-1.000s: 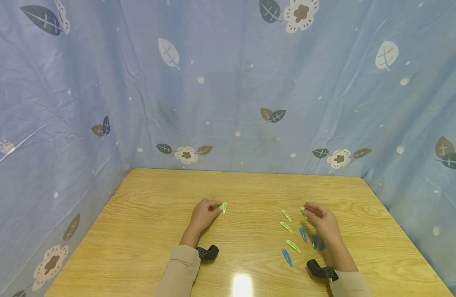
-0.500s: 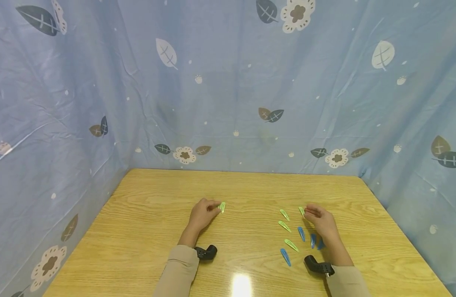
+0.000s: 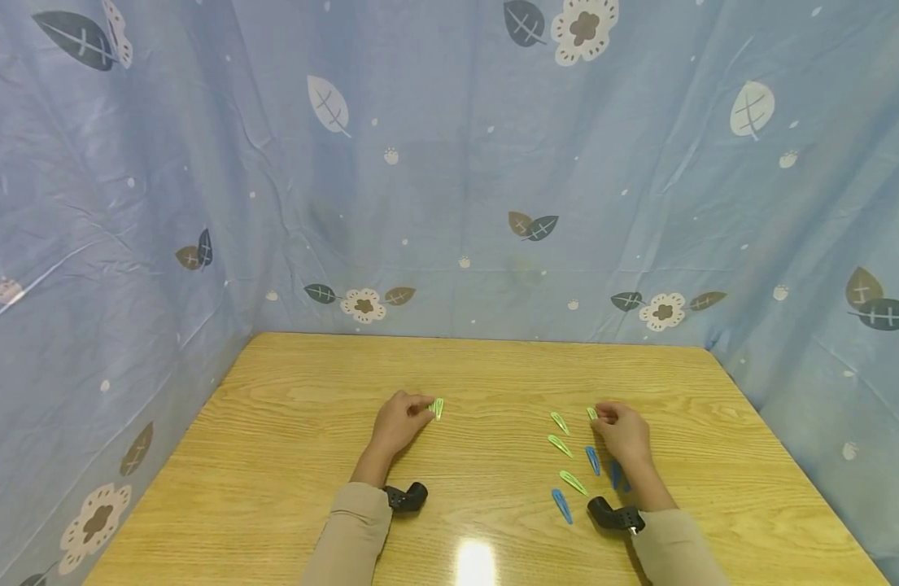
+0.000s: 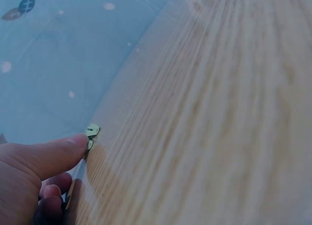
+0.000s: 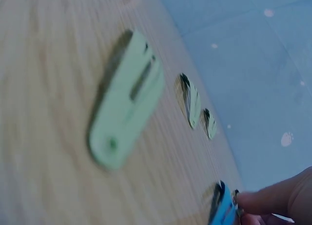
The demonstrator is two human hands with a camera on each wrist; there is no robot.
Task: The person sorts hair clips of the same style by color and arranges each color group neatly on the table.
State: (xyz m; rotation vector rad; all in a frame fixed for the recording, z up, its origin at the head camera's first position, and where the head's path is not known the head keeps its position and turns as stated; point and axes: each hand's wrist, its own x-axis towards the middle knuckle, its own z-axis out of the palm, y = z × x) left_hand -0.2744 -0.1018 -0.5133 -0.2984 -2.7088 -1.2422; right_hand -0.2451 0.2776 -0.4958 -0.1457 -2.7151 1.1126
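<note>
My left hand (image 3: 400,422) pinches at light green snap hair clips (image 3: 438,408) lying close together left of the table's middle. In the left wrist view the thumb presses against a green clip (image 4: 92,131); the fingers' far side is hidden. My right hand (image 3: 625,431) has thumb and fingertips on another green hair clip (image 3: 591,413), whose lower part they cover. In the right wrist view the thumb (image 5: 263,200) meets that clip behind a blue hair clip (image 5: 224,208). Three more green clips lie left of this hand, the nearest to the camera being a green clip (image 5: 129,103).
Several blue hair clips lie near the right forearm: one blue clip (image 3: 592,461), one lower blue clip (image 3: 562,505), others partly under the wrist. A wooden table (image 3: 310,366) ends at a blue patterned curtain (image 3: 464,163). Both wrists wear black cameras.
My right hand has shifted slightly left, and its thumb and fingers have closed in on the green hair clip. The left hand stays at its clips.
</note>
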